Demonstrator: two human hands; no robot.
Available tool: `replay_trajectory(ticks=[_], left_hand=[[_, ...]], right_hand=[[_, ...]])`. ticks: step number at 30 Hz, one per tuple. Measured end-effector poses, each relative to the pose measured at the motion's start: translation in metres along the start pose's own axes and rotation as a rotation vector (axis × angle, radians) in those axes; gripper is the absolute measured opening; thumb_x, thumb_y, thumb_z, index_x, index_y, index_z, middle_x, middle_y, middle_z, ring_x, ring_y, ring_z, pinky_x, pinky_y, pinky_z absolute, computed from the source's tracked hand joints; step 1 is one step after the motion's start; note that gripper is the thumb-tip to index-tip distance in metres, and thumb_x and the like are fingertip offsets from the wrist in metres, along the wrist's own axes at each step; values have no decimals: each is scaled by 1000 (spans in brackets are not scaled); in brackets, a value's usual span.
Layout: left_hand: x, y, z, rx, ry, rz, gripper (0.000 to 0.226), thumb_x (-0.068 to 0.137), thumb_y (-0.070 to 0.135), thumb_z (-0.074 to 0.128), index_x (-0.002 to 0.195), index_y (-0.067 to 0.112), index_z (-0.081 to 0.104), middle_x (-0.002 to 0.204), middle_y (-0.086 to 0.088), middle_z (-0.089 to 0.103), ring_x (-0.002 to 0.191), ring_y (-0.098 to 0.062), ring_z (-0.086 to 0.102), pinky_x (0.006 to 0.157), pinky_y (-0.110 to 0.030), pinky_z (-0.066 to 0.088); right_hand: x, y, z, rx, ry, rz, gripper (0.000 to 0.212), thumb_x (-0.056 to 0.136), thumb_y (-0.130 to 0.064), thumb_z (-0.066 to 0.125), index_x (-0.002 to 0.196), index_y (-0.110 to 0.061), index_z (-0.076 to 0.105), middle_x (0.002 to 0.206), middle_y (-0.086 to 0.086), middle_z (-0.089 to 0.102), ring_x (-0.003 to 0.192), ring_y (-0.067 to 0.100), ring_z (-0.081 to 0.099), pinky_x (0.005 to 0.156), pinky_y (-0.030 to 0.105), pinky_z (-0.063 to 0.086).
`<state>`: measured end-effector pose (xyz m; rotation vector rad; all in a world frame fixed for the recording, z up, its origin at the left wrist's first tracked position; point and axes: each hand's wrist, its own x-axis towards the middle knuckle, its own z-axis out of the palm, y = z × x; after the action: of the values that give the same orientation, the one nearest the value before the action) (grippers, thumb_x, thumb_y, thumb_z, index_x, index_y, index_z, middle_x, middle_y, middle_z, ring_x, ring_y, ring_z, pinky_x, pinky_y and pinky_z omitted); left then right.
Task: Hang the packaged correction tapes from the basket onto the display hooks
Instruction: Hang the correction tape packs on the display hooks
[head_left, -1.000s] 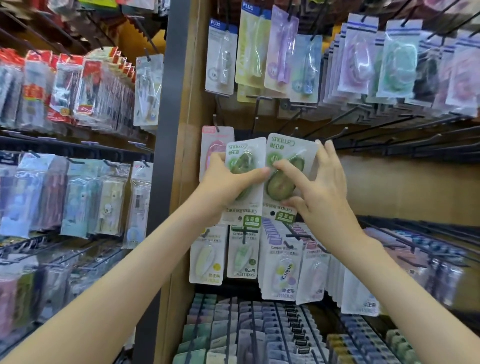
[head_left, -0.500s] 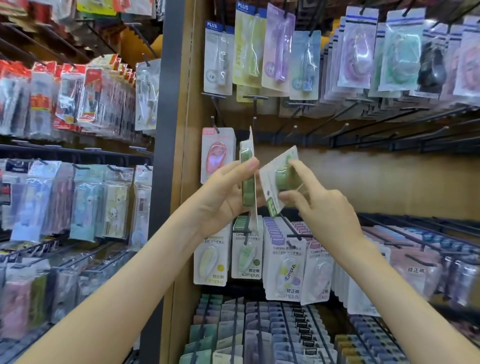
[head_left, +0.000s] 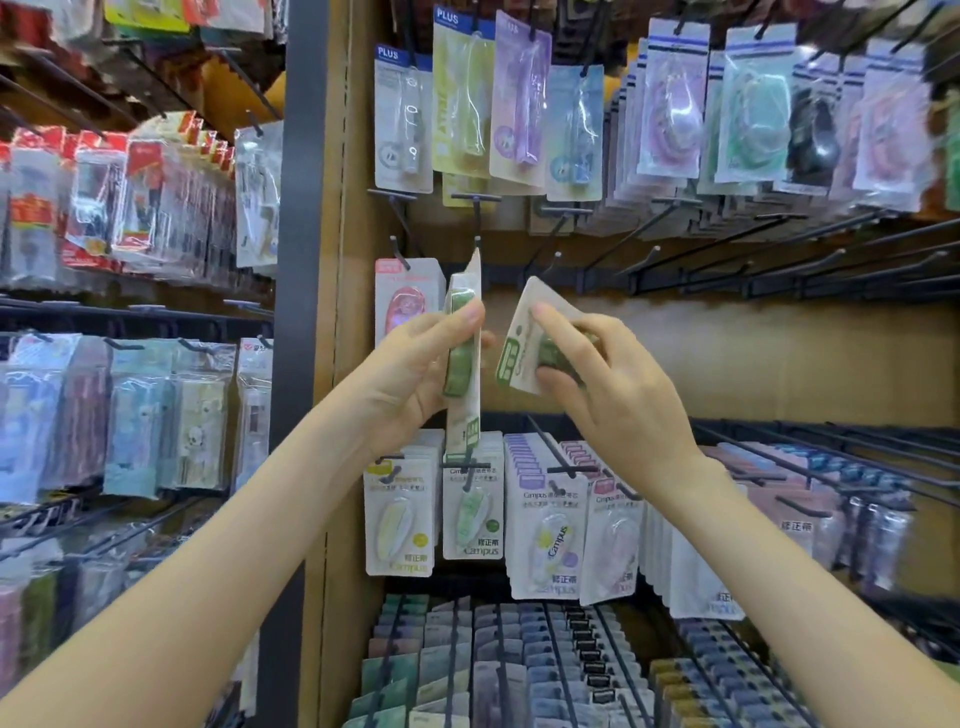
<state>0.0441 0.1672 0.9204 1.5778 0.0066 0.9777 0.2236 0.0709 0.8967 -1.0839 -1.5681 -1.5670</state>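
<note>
Bright, even shop light falls from above, probably from ceiling lamps out of view. White glare streaks the clear blister packs (head_left: 675, 104) on the upper hooks, and the wooden back panel (head_left: 753, 358) darkens just beneath them. The left hand (head_left: 410, 374) with its edge-on pack (head_left: 460, 364) and the right hand (head_left: 613, 395) with its tilted pack (head_left: 519, 338) look fairly sharp. The left rack (head_left: 130, 208) is smeared, and shelf lines bow toward the edges.

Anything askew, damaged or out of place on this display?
Nothing looks damaged. Only two green packs sit askew, both hand-held: the left hand grips an edge-on pack below a bare hook, the right hand a tilted pack.
</note>
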Motion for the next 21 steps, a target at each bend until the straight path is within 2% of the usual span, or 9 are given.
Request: replay_trajectory(ticks=[2,4,6,9,12,16,21], left_hand=[[2,2,-4,127,112,2,49,79,43,67,115,10,58,97,-4,71,81,-14,68,62,-22,54],[3,2,-10,203,229,-10,60,81,42,71,127,10,50,105,-6,68,81,-12,68,52,-19,53],[3,3,-16,247,325,-33,63,81,41,74,126,13,40,105,-3,63,78,-11,65,45,-18,50],[3,4,-23,355,430,3,61,81,39,76,121,18,34,104,2,57,80,-9,62,50,-21,49],[3,5,-28,572,501,155,60,80,37,77,118,22,33,100,11,54,80,-1,57,54,-16,43],[2,5,-34,682,544,269,60,78,41,79,113,23,34,104,11,54,85,0,56,55,-14,41],[2,2,-45,684,608,369,67,74,44,82,118,24,36,116,6,57,102,-10,61,76,-29,56]], right_hand=[[2,1,1,-21,-44,48,46,98,-26,45,144,-21,36,105,17,57,80,27,58,56,37,55],[5,2,5,-50,-113,102,48,98,-27,43,145,-24,36,100,15,54,73,25,56,45,35,51],[11,1,12,-98,-161,157,47,98,-26,46,144,-24,42,95,13,50,65,22,50,37,31,44],[20,-1,24,-133,-200,254,47,96,-21,56,142,-20,48,90,12,46,59,18,35,37,22,28],[34,-4,34,-123,-208,348,46,97,-22,54,142,-20,49,89,8,38,57,19,31,41,18,16],[55,-9,43,-72,-180,394,45,99,-29,49,143,-17,46,91,4,34,59,20,37,42,22,23],[72,-17,52,-58,-152,418,49,100,-30,48,146,-13,41,97,7,36,68,19,42,53,27,35]])
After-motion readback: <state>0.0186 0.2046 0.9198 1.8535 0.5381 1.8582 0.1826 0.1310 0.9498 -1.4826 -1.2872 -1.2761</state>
